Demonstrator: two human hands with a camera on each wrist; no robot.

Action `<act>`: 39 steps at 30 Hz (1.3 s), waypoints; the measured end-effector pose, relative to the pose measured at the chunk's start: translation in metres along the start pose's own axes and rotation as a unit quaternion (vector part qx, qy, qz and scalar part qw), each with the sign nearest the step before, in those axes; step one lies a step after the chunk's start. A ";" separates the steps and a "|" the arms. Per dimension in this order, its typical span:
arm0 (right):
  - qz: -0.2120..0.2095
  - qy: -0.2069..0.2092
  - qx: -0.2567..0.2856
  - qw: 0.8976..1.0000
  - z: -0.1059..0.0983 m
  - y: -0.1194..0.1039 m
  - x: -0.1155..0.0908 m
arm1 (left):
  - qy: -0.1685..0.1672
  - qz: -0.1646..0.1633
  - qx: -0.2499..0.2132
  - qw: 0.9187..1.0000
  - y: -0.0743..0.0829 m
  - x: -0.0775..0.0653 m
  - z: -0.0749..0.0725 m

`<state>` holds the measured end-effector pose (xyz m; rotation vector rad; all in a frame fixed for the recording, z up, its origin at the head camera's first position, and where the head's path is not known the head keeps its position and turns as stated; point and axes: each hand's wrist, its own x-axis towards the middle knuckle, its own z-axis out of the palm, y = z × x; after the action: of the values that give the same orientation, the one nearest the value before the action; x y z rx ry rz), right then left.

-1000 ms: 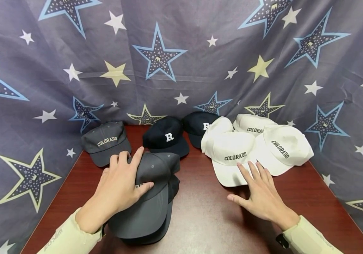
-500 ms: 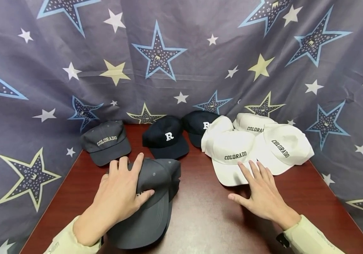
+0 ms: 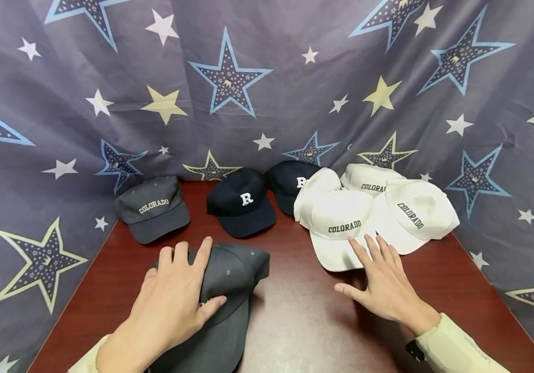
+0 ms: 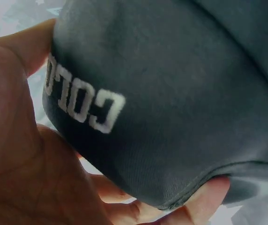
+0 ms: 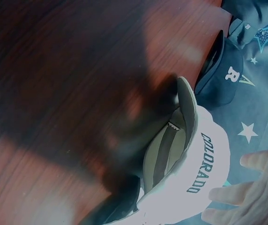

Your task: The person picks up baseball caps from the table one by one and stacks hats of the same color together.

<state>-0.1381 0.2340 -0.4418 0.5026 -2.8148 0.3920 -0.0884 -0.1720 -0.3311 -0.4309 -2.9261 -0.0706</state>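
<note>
Head view: left hand point(image 3: 171, 295) grips a gray cap point(image 3: 233, 305). Right of it, right hand point(image 3: 383, 287) spreads its fingers near a white cap point(image 3: 337, 223).

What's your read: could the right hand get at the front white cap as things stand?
Likely yes: the right hand holds nothing, its fingers overlap the brim of the front white cap in the head view, and nothing visible blocks them.

The left hand point(image 3: 171, 300) and the grey cap point(image 3: 235, 282) which it holds are now farther from the front navy cap point(image 3: 241, 207).
</note>
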 end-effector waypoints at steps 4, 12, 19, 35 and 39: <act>0.000 0.002 0.003 1.000 -0.001 0.000 0.001 | -0.013 -0.006 -0.004 1.000 -0.002 0.005 0.005; -0.003 0.000 -0.001 1.000 0.000 0.000 0.000 | -0.061 -0.032 -0.036 0.997 -0.015 0.025 0.055; -0.008 0.005 -0.001 1.000 0.001 0.000 0.000 | -0.057 -0.039 -0.066 0.995 -0.024 0.036 0.090; -0.004 0.000 0.000 1.000 0.003 -0.001 -0.002 | -0.129 -0.117 -0.116 0.978 -0.054 0.054 0.110; -0.001 -0.001 0.002 1.000 0.004 0.000 -0.003 | -0.136 -0.119 -0.125 0.976 -0.063 0.054 0.112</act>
<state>-0.1362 0.2336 -0.4466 0.5077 -2.8146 0.3980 -0.1769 -0.2093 -0.4321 -0.1283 -3.2393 -0.4511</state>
